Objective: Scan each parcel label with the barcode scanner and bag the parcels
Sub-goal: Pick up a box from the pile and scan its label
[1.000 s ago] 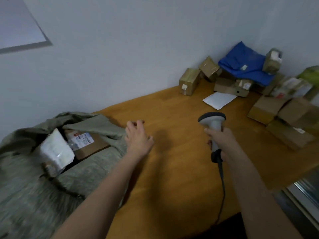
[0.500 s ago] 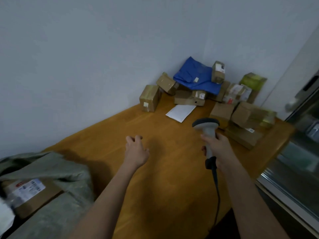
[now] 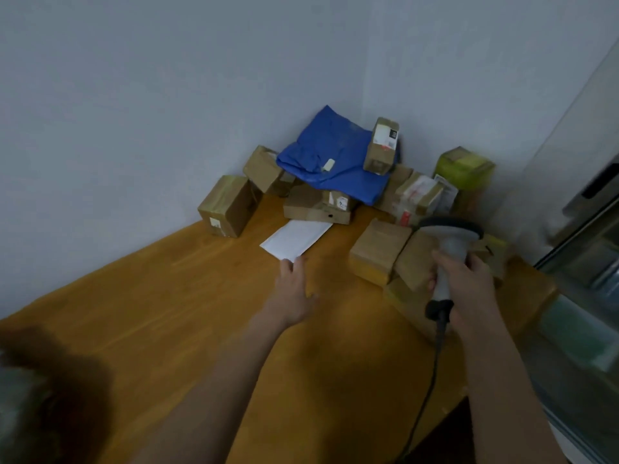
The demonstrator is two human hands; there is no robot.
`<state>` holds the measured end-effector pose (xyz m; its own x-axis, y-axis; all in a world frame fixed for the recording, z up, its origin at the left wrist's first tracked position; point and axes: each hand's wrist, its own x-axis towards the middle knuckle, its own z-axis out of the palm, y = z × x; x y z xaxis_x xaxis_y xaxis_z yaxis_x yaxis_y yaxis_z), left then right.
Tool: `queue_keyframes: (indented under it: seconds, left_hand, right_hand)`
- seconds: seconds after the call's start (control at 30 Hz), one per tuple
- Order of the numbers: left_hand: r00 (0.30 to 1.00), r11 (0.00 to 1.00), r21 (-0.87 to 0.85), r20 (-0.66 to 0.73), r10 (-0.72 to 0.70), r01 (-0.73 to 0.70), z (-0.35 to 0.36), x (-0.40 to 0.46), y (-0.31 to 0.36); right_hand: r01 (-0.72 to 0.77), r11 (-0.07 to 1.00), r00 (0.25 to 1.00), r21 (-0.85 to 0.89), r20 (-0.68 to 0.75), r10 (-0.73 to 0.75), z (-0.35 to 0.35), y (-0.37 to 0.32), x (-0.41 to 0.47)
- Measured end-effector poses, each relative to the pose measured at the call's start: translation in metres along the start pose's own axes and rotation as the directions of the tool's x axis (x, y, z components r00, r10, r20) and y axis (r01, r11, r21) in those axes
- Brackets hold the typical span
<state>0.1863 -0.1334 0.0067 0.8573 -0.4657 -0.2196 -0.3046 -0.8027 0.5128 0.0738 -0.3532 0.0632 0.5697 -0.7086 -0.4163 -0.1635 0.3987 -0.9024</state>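
A flat white envelope parcel lies on the wooden table in front of a pile of parcels in the corner. My left hand is stretched out flat with its fingertips at the envelope's near corner, fingers apart, holding nothing. My right hand is shut on the handle of the grey barcode scanner, its head pointing away over brown boxes. The pile holds several brown cardboard boxes, a blue plastic mailer and a green box.
The scanner's black cable hangs off the table's near right edge. A grey-green sack shows blurred at the lower left. A metal-framed glass unit stands at the right. Grey walls close the corner behind the pile.
The view has swung right, away from the sack with parcels in it. My left hand has reached forward to the white envelope. My right hand with the scanner has moved forward over the boxes.
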Motion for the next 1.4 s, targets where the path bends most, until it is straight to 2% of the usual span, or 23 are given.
queue_keyframes:
  seconds: [0.17,0.27,0.4,0.5,0.63,0.7,0.87,0.97,1.07,1.13,1.23,1.4]
  left_hand:
    - [0.989,0.991,-0.114,0.129,0.079,-0.064,0.047,0.068,0.107]
    - [0.976,0.991,-0.114,0.193,0.097,-0.075,0.073,0.099,0.152]
    - [0.967,0.994,-0.106,0.247,0.055,-0.029,0.095,0.136,0.183]
    - [0.963,0.986,-0.169,0.268,0.039,0.007,0.104,0.150,0.187]
    - [0.974,0.984,-0.106,0.157,0.162,-0.146,0.104,0.150,0.176]
    - [0.977,0.977,-0.149,0.128,0.172,-0.153,0.095,0.144,0.170]
    - [0.975,0.953,-0.205,-0.049,0.218,-0.223,0.040,0.113,0.148]
    - [0.935,0.953,-0.059,-0.216,0.280,-0.299,0.003,0.085,0.130]
    - [0.838,0.904,0.269,-0.355,0.414,-0.333,-0.023,0.060,0.106]
    - [0.780,0.850,0.447,-0.410,0.473,-0.279,-0.037,0.044,0.090]
    - [0.710,0.768,0.602,-0.442,0.548,-0.217,-0.052,0.024,0.066]
    - [0.590,0.605,0.767,-0.392,0.706,-0.214,-0.070,-0.006,0.029]
  right_hand:
    - [-0.013,1.000,1.000,-0.010,-0.029,0.013,-0.052,-0.031,0.070]
    - [-0.021,0.999,1.000,-0.032,-0.020,0.020,-0.075,-0.040,0.096]
    - [-0.059,0.998,0.998,-0.030,-0.018,0.059,-0.093,-0.045,0.119]
    - [-0.067,0.997,0.998,-0.040,-0.006,0.067,-0.099,-0.049,0.129]
    - [-0.088,0.996,0.996,-0.032,0.007,0.088,-0.096,-0.052,0.139]
    - [-0.095,0.995,0.995,-0.020,0.032,0.096,-0.091,-0.053,0.142]
    - [-0.113,0.994,0.991,-0.006,0.075,0.113,-0.065,-0.055,0.144]
    - [-0.144,0.989,0.979,0.022,0.147,0.139,-0.040,-0.056,0.135]
    - [-0.181,0.983,0.955,0.039,0.246,0.166,-0.012,-0.056,0.121]
    - [-0.191,0.981,0.935,0.032,0.311,0.172,0.009,-0.057,0.107]
    - [-0.223,0.975,0.893,-0.016,0.397,0.211,0.041,-0.055,0.082]
    - [-0.254,0.966,0.855,-0.044,0.456,0.245,0.081,-0.044,0.047]
